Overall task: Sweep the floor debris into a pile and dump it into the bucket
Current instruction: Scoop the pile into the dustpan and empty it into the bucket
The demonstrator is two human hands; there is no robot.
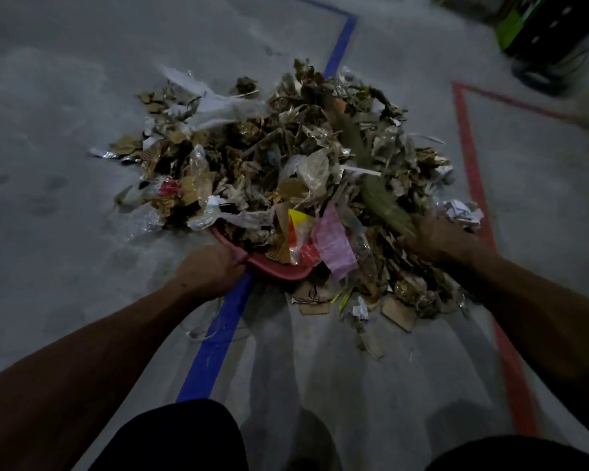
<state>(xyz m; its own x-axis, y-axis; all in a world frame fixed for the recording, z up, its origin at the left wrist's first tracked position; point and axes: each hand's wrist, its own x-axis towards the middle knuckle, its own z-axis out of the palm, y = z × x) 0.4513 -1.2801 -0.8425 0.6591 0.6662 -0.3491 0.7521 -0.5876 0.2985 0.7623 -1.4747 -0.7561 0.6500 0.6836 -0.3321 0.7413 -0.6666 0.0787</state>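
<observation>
- Left hand (208, 270) gripped the near rim of the pink dustpan (275, 266), apparently bracing it under the pile's near edge.
- Right hand (436, 239) pressed into the debris pile (286, 158) on the floor (65, 96); finger curl unclear, likely raking scraps panward.
- Bucket unseen.
- No legible writing anywhere.

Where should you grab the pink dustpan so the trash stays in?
Probably the bare near rim of the pink dustpan, from the person's side, where the left hand grips it; debris buries the rest, so keep it level.
</observation>
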